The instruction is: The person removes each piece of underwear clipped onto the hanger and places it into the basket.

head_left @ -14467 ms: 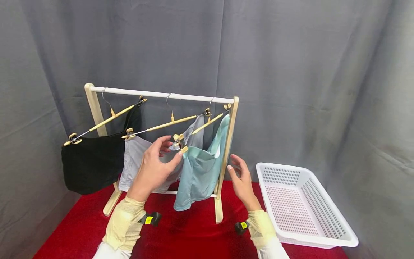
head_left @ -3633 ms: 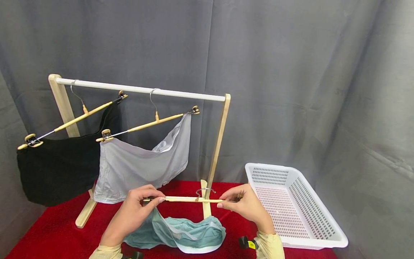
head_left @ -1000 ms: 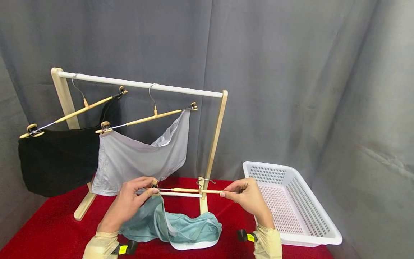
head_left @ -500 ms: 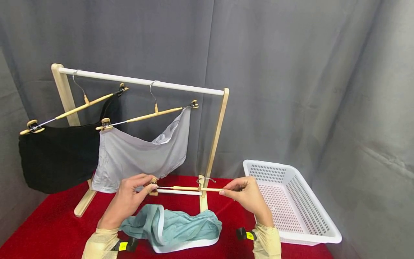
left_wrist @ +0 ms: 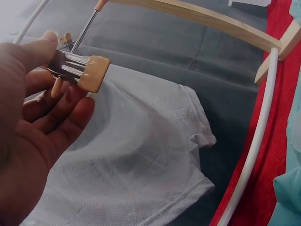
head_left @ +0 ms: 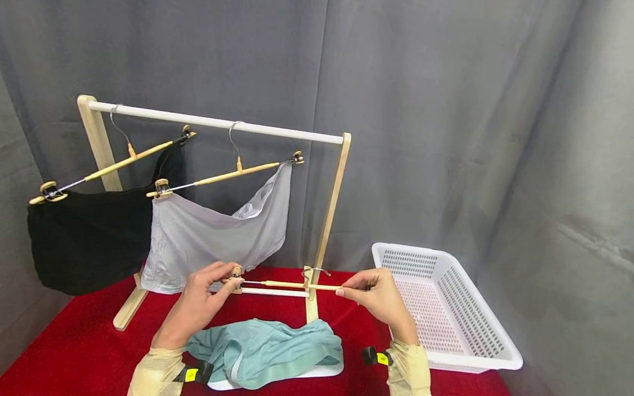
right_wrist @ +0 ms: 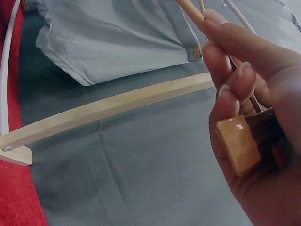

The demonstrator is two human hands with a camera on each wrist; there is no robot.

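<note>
Both hands hold a clip hanger [head_left: 284, 284] level above the red cloth. My left hand [head_left: 200, 302] pinches the wooden clip [left_wrist: 94, 74] at its left end, and that clip has no cloth in it. Towards the other end, my right hand [head_left: 378, 300] grips the bar between thumb and fingers; the right clip [right_wrist: 238, 146] sits within this hand, free of fabric. Below them a teal pair of briefs [head_left: 272, 346] with a pale waistband lies crumpled on the red cloth [head_left: 64, 341].
Behind the hands stands a wooden rack [head_left: 333, 214] with a white rail. From it hang grey briefs [head_left: 213, 242] and black briefs [head_left: 89, 242] on clip hangers. To the right is a white perforated basket [head_left: 446, 308]. Grey curtains [head_left: 421, 121] surround the red cloth.
Earlier the teal briefs hung on the rack; the hanger came down with them. A second ago they were still at the left clip. Since then they have dropped onto the cloth.
</note>
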